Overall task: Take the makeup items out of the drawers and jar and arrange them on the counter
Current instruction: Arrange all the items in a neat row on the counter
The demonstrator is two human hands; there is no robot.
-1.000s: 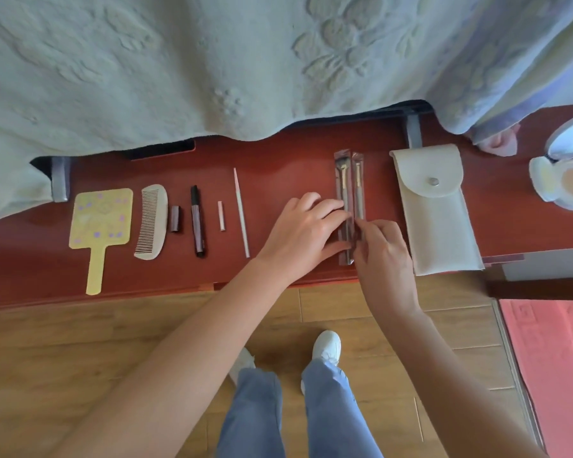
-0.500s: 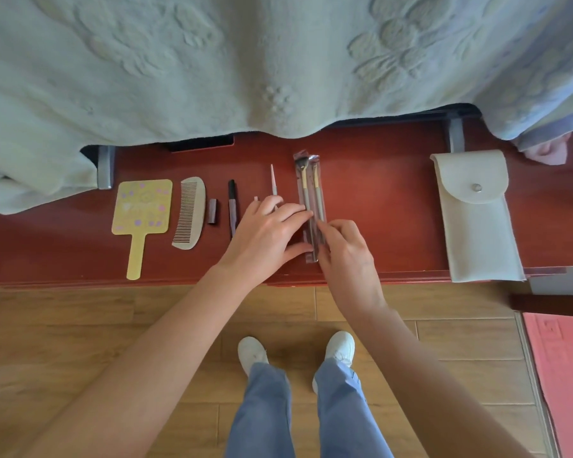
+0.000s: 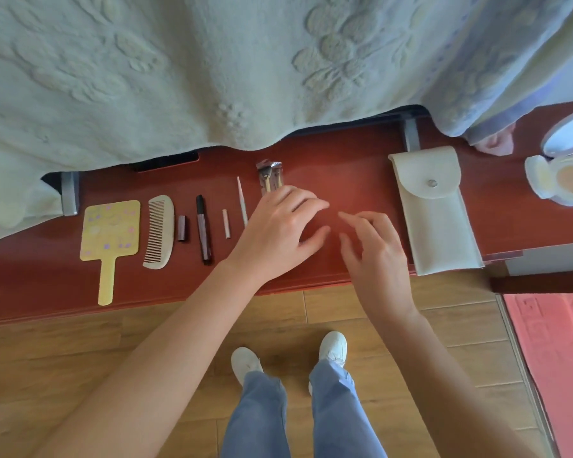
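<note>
1. The packet of brushes (image 3: 270, 177) lies on the red counter (image 3: 351, 166), well left of the cream pouch (image 3: 435, 209), its near end hidden under the left hand (image 3: 278, 233).
2. That left hand lies loosely spread over the packet; whether it grips it I cannot tell.
3. The right hand (image 3: 374, 256) hovers just left of the pouch, fingers loose, holding nothing.
4. Far left of the pouch lie comb (image 3: 159, 231) and yellow mirror (image 3: 108, 236) (both flat).
</note>
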